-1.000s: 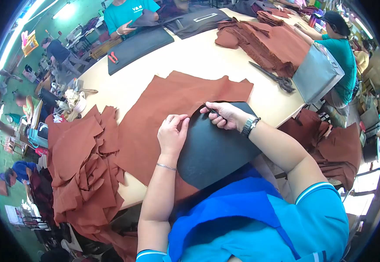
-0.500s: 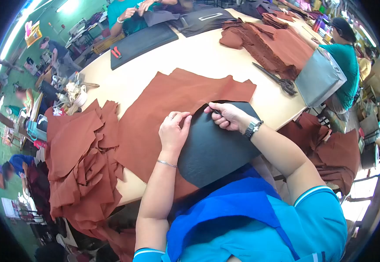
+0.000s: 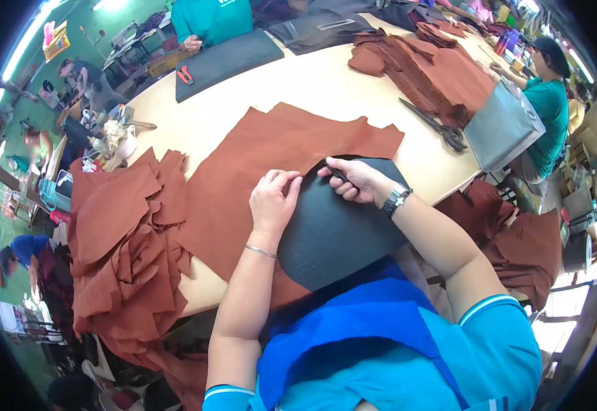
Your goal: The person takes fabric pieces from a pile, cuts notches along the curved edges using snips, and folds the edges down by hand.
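A large red-brown sheet (image 3: pixel 244 157) lies on the table, its near right part turned over to show a dark underside (image 3: pixel 339 233). My left hand (image 3: pixel 276 198) pinches the sheet at the left end of the dark part's curved edge. Just right of it, my right hand (image 3: pixel 355 181) is closed around a small black-handled tool (image 3: pixel 339 175), probably snips, at the top of that edge. The tool's tip is too small to make out.
Red-brown scraps (image 3: pixel 120 240) are heaped at the left. Large scissors (image 3: pixel 442 127), a grey box (image 3: pixel 504 127) and a brown pile (image 3: pixel 435 68) stand to the right. A dark board (image 3: pixel 233 65) with red snips (image 3: pixel 185 75) lies at the back, before a person (image 3: pixel 213 24).
The person across the table has lowered the dark piece out of sight. My hands have stayed at nearly the same spot on the edge, and the view has shifted slightly.
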The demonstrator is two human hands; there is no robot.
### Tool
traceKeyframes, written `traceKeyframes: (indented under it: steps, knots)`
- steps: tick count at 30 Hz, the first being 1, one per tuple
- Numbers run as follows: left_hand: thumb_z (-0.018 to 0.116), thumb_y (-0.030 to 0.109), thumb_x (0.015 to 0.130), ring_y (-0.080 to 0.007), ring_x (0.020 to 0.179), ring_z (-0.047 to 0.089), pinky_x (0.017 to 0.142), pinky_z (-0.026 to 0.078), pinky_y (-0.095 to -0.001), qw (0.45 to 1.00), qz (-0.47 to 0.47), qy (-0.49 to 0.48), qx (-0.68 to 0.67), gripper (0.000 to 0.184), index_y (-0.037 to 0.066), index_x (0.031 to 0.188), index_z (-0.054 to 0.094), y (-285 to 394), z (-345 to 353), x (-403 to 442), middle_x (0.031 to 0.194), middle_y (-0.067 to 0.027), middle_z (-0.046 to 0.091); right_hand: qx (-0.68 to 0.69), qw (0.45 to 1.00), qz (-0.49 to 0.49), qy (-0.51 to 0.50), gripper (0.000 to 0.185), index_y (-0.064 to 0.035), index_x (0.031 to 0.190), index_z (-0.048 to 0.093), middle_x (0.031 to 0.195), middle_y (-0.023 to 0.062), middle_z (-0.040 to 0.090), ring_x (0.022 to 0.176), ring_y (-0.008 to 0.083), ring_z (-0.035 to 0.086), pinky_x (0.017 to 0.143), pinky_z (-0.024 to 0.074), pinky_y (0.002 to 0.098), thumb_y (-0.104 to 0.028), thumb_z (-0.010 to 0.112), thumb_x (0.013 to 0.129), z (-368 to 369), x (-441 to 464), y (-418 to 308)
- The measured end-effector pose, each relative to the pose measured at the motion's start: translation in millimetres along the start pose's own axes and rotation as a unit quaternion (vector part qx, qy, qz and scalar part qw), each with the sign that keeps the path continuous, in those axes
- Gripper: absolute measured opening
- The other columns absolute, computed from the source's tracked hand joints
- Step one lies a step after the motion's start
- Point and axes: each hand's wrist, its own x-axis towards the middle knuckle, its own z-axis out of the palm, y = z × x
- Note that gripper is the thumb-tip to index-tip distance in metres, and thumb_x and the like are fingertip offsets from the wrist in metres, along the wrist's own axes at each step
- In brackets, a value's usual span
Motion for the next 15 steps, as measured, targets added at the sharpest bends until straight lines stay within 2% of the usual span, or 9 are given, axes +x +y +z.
traceKeyframes:
  steps: [2,5,8,9,10,11,13,14,15]
  knots:
    - [0.071,0.020,0.091,-0.0163,0.079,0.069,0.072,0.056,-0.0302,1.000,0.000,0.000,-0.001,0.011,0.010,0.094,0.075,0,1,0,0.090,-0.0021,0.069,0.000,1.000,-0.013,0.015,0.034,-0.0082,0.109,0.054,0.069,-0.0046,0.041,0.049,0.0018,0.028,0.039,0.0236,0.0147,-0.040,0.042,0.107,3,0,-1]
    - [0.069,0.024,0.091,-0.0244,0.089,0.068,0.079,0.055,-0.0370,0.998,-0.036,-0.028,-0.034,0.017,0.010,0.098,0.074,-2,0,0,0.096,-0.0055,0.069,-0.007,0.999,-0.052,0.014,0.033,-0.0079,0.108,0.055,0.068,-0.0042,0.042,0.049,0.0025,0.030,0.039,0.0257,0.0164,-0.039,0.044,0.107,-5,-1,5]
    - [0.066,0.022,0.094,-0.0251,0.101,0.067,0.088,0.054,-0.0362,0.977,-0.096,-0.113,-0.151,0.025,0.004,0.110,0.071,-3,-16,6,0.109,-0.0116,0.068,-0.059,0.975,-0.193,0.089,0.035,-0.0074,0.105,0.058,0.068,-0.0036,0.044,0.048,0.0023,0.031,0.039,0.0253,0.0183,-0.040,0.046,0.106,-8,-38,2]
    - [0.062,0.020,0.097,-0.0262,0.110,0.065,0.095,0.052,-0.0355,0.967,-0.105,-0.163,-0.164,0.031,-0.001,0.119,0.066,-1,-32,10,0.119,-0.0163,0.065,-0.131,0.947,-0.252,0.149,0.037,-0.0059,0.107,0.061,0.069,-0.0019,0.048,0.050,0.0051,0.038,0.043,0.0337,0.0220,-0.041,0.048,0.105,-25,-45,-3]
    - [0.065,0.023,0.094,-0.0289,0.113,0.063,0.097,0.050,-0.0349,0.958,-0.087,-0.206,-0.180,0.035,0.001,0.122,0.065,-10,-43,12,0.123,-0.0154,0.064,-0.202,0.907,-0.306,0.206,0.039,-0.0044,0.110,0.063,0.070,-0.0002,0.053,0.053,0.0078,0.045,0.046,0.0421,0.0256,-0.041,0.049,0.105,-48,-52,-11]
    - [0.068,0.034,0.091,-0.0314,0.121,0.058,0.102,0.047,-0.0397,0.959,-0.032,-0.251,-0.128,0.047,0.004,0.126,0.063,-11,-61,14,0.131,-0.0159,0.059,-0.298,0.847,-0.340,0.280,0.041,-0.0032,0.114,0.064,0.076,0.0052,0.060,0.064,0.0143,0.054,0.059,0.0479,0.0300,-0.040,0.051,0.104,-71,-57,-18]
    - [0.073,0.051,0.083,-0.0348,0.134,0.046,0.110,0.038,-0.0487,0.943,0.091,-0.321,0.011,0.068,0.010,0.135,0.058,-20,-88,15,0.145,-0.0163,0.048,-0.462,0.737,-0.295,0.395,0.042,-0.0014,0.123,0.063,0.092,0.0155,0.069,0.088,0.0269,0.065,0.082,0.0517,0.0373,-0.037,0.054,0.102,-119,-67,-38]
    - [0.073,0.057,0.080,-0.0358,0.140,0.039,0.113,0.032,-0.0530,0.920,0.156,-0.347,0.095,0.077,0.013,0.140,0.054,-27,-97,13,0.151,-0.0164,0.042,-0.527,0.694,-0.217,0.440,0.043,-0.0008,0.126,0.062,0.103,0.0205,0.070,0.102,0.0330,0.066,0.093,0.0497,0.0403,-0.035,0.055,0.101,-141,-71,-44]
    - [0.074,0.063,0.076,-0.0367,0.146,0.032,0.116,0.027,-0.0573,0.885,0.220,-0.368,0.179,0.087,0.016,0.145,0.051,-29,-102,12,0.157,-0.0164,0.035,-0.581,0.620,-0.222,0.478,0.042,-0.0006,0.124,0.063,0.106,0.0207,0.070,0.103,0.0337,0.065,0.093,0.0499,0.0406,-0.035,0.057,0.100,-161,-70,-41]
